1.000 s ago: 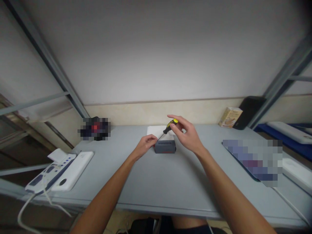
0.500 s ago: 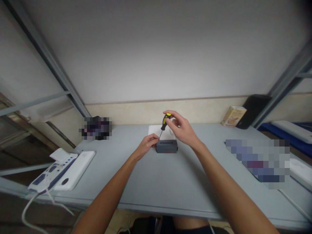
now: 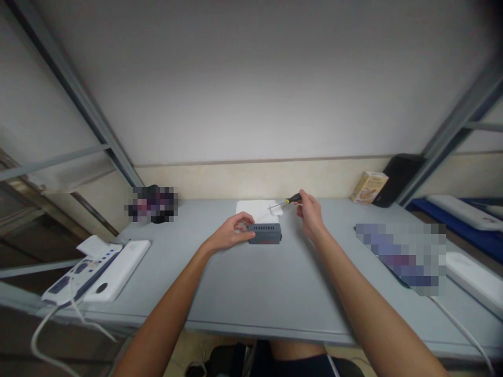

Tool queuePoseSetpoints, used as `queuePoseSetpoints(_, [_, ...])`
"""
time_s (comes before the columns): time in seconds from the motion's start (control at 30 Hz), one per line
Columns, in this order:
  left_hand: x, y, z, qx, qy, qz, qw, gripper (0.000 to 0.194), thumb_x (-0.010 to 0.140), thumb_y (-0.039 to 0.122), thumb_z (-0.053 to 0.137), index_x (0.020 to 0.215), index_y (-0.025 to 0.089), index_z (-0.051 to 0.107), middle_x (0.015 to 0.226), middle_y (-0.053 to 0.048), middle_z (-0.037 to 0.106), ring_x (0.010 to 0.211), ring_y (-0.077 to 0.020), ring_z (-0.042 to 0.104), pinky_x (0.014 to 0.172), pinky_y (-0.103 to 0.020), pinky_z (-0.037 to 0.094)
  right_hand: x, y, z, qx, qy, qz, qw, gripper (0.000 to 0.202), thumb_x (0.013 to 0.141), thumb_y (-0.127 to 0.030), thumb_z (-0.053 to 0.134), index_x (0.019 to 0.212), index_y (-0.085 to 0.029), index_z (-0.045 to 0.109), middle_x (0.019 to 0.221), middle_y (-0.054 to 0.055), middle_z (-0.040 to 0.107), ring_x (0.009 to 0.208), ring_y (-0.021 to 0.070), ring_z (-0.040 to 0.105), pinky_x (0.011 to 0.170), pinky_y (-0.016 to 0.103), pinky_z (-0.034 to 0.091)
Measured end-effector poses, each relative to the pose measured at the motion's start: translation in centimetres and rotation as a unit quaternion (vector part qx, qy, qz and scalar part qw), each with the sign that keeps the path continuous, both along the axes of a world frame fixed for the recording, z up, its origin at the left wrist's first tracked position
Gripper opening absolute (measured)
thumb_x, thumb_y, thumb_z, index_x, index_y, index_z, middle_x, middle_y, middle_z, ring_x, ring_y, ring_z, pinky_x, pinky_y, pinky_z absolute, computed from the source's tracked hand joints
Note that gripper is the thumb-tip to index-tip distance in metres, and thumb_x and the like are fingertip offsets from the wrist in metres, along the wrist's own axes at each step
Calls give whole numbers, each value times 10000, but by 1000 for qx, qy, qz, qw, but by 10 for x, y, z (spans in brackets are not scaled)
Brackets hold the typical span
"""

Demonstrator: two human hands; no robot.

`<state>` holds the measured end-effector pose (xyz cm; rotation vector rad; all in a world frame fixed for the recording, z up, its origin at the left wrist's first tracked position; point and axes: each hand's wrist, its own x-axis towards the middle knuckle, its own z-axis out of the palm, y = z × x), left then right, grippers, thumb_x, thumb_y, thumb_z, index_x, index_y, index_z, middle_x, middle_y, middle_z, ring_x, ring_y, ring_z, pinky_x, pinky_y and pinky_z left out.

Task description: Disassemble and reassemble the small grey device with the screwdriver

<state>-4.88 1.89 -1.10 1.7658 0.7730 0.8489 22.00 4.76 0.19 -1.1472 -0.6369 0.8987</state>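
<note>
A small dark grey box (image 3: 266, 235) with a row of vent slots along its top edge sits near the middle of the desk. At its left end, my left hand (image 3: 231, 231) grips it, with the thumb on the front and the fingers curled behind. My right hand (image 3: 312, 213) is raised to the right of the box, closed around the black and yellow handle of a screwdriver (image 3: 294, 198). The shaft points left and slightly down, over white paper (image 3: 251, 208) that lies behind the box. The screwdriver tip is apart from the box.
On the left of the desk (image 3: 220, 298) are a power strip (image 3: 84, 275) with cables and a white power bank-like slab (image 3: 128, 269). A yellowish carton (image 3: 369, 187) and a black case (image 3: 398, 178) stand at the back right. Blurred-out items lie on both sides.
My right hand has lifted the screwdriver off the box and moved right, tipping it from near upright to nearly level. My left hand has shifted its hold to the box's left end.
</note>
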Motion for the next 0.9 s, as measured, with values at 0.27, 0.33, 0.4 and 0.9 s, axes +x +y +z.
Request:
queuePoseSetpoints(0.27, [8,6,-24,34,40,71,996,353,909,485,671,955,135,685,861,-59,700,781,-164,616,741,-274,466,7,2,-2,-9,30,-7,999,319,772,-481,695,751,-197,550,593,-32,583,414,64,347,387,208,256])
queuePoseSetpoints(0.33, [8,7,-28,81,87,83,989,338,938,467,630,936,139,714,851,-54,695,737,-153,573,693,-264,431,6,2,-2,-6,20,2,1000,318,775,-485,683,745,-200,544,591,-32,577,416,66,345,392,212,250])
queuePoseSetpoints(0.4, [9,7,-29,135,126,97,978,325,962,435,595,904,146,731,839,-46,677,707,-146,525,666,-263,396,5,2,-1,-1,6,12,1000,329,771,-503,678,745,-206,541,589,-34,567,424,74,358,401,219,255])
queuePoseSetpoints(0.9, [15,-11,-10,248,158,29,955,179,933,297,654,1083,230,724,1119,-82,675,1086,-247,542,1036,-410,406,12,-65,15,139,-453,26,880,258,914,-400,580,736,-213,577,557,-49,437,499,110,387,529,259,325])
